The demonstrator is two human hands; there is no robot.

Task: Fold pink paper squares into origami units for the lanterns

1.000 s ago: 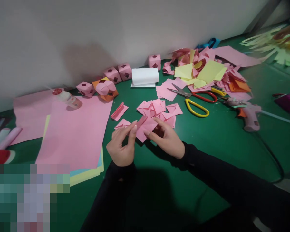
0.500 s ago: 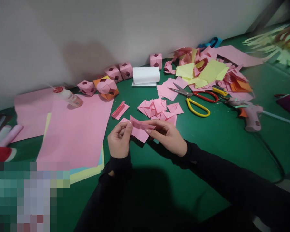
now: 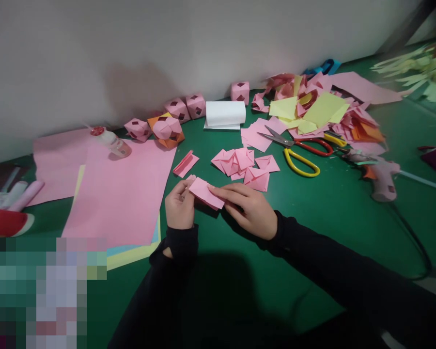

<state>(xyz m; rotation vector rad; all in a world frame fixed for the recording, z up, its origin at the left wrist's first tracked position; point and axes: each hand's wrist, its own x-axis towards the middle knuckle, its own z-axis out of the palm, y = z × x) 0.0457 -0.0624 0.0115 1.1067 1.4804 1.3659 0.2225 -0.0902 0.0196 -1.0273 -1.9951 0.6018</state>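
Left hand [image 3: 180,206], bare: the left end of a small pink folded-paper piece [image 3: 205,191] is pinched between thumb and fingers. Right hand [image 3: 252,208], bare: the right end is grasped, with fingers laid over the top. The piece is held above the smooth green bench [image 3: 312,208], to the near left of the steel-bladed scissors [image 3: 289,143] with one red and one yellow loop handle.

Hazards, as judged: a skewed crease could be made if the layers are pressed while misaligned, no firm backing being given in the air; a corner could be crumpled by too tight a pinch.

Appearance: plain pink, matte, doubled over; upper face flat and oblong, a second layer just shown along the lower edge; inner folds hidden.

Also listed: pink folded triangular-flapped paper units [image 3: 240,162], clustered left of the scissors; one narrow pink folded-paper strip [image 3: 186,164], farther left; one pale pink plastic glue gun [image 3: 384,182], right of them.
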